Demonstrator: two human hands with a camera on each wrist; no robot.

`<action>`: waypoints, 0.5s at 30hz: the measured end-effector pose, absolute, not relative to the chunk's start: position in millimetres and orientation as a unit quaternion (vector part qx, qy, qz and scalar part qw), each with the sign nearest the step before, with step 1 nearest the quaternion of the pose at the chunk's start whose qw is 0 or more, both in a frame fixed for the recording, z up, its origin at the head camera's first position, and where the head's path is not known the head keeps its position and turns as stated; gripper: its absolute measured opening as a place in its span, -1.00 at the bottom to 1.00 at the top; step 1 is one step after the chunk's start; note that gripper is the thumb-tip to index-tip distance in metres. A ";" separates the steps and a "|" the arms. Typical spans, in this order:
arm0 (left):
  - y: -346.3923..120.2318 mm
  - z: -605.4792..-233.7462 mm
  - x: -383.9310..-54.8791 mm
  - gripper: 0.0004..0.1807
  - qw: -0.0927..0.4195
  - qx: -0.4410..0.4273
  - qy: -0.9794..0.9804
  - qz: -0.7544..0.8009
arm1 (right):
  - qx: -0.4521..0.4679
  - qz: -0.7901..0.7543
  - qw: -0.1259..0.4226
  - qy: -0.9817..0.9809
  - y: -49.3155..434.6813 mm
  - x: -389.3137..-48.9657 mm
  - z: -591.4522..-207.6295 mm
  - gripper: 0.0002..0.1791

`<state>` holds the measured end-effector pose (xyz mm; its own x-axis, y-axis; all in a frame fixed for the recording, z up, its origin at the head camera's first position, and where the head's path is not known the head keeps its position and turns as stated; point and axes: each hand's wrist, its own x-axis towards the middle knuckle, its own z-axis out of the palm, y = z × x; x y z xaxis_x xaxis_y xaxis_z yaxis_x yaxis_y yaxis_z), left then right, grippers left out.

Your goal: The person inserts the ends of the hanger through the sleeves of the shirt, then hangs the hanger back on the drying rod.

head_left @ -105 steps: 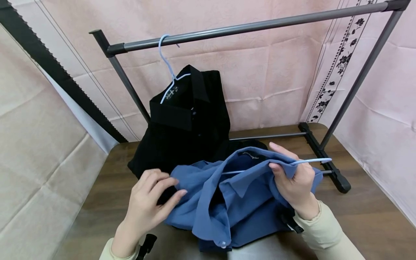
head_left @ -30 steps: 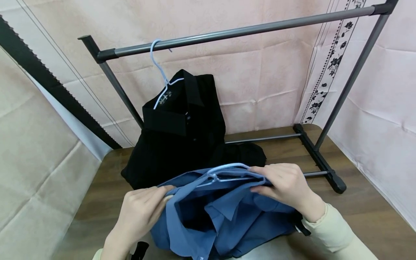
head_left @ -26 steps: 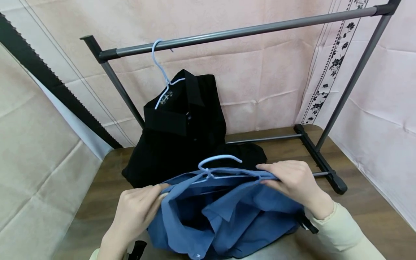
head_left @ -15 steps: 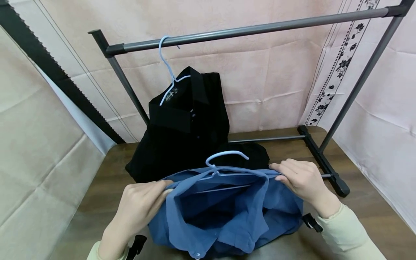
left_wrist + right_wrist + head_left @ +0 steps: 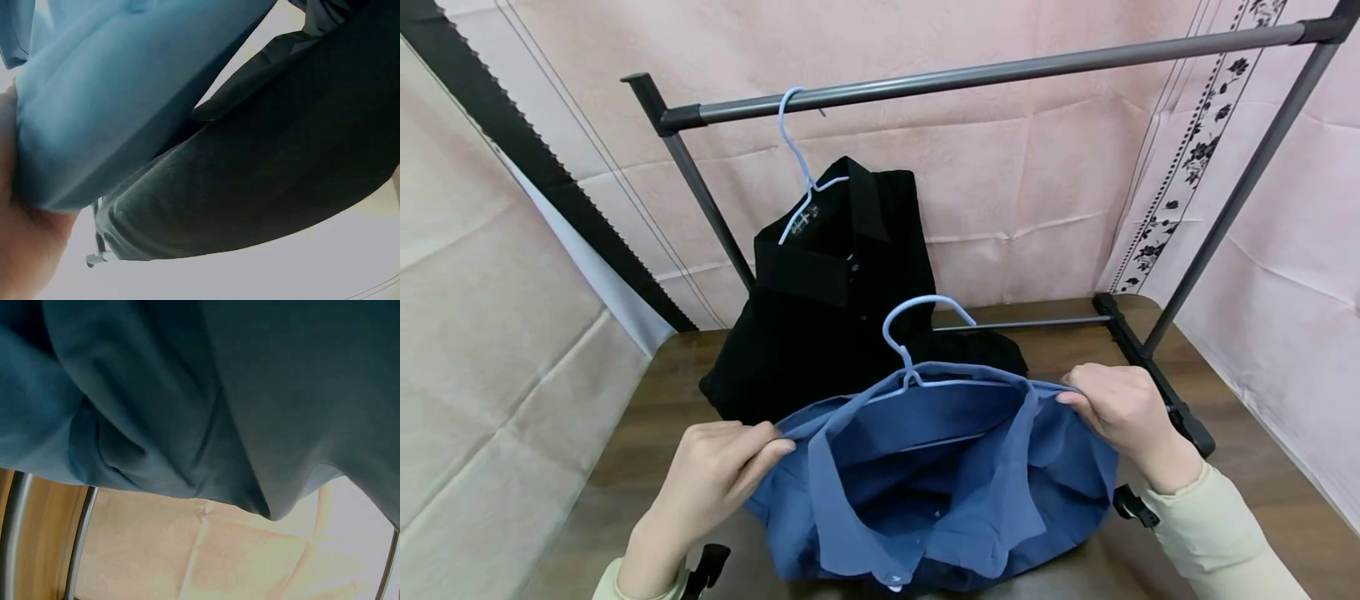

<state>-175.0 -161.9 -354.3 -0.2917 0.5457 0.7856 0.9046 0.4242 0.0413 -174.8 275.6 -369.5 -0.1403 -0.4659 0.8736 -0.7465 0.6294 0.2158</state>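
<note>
A blue collared shirt (image 5: 865, 417) hangs between both hands over the table, its neck gaping toward me. Inside it is a light blue hanger (image 5: 891, 321), whose hook stands up out of the collar. At the left shoulder my left hand (image 5: 711, 475) pinches the fabric between thumb and curled fingers. My right hand (image 5: 1127, 417) grips the opposite shoulder the same way. The hanger's arms run out of sight under the cloth. In the left wrist view the blue shirt (image 5: 106, 106) lies against the palm. Folds of the shirt (image 5: 144, 412) fill the top of the right wrist view.
Behind, a black shirt (image 5: 805, 333) on another light blue hanger (image 5: 796, 150) hangs at the left end of a grey rail (image 5: 1000, 79). Its lower part rests on the wooden table (image 5: 647, 433). The rack's black foot (image 5: 1150, 367) stands at the right, near the right hand.
The right hand has moved from beside the hook out to the right shoulder, and the left hand has taken hold of the left shoulder. The shirt is spread wider and the hook stands higher.
</note>
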 end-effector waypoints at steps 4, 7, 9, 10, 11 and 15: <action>-165.7 -359.8 -175.1 -0.51 0.322 -0.482 -0.770 -0.268 | 0.410 0.159 0.523 -0.730 274.6 -173.8 -366.0 -0.43; -166.8 -362.9 -174.9 -0.51 0.302 -0.485 -0.772 -0.276 | 0.414 0.182 0.530 -0.717 271.7 -174.3 -362.6 -0.43; -166.3 -364.1 -174.7 -0.51 0.301 -0.487 -0.769 -0.284 | 0.410 0.201 0.530 -0.714 270.5 -175.2 -362.4 -0.43; -165.9 -364.4 -174.7 -0.51 0.305 -0.487 -0.766 -0.288 | 0.401 0.217 0.527 -0.717 270.7 -175.4 -363.6 -0.42; -165.3 -364.5 -174.7 -0.51 0.309 -0.485 -0.764 -0.293 | 0.388 0.241 0.521 -0.722 271.3 -175.5 -365.3 -0.41; -162.9 -363.8 -175.7 -0.55 0.315 -0.476 -0.752 -0.330 | 0.312 0.376 0.446 -0.750 279.2 -173.0 -374.5 -0.44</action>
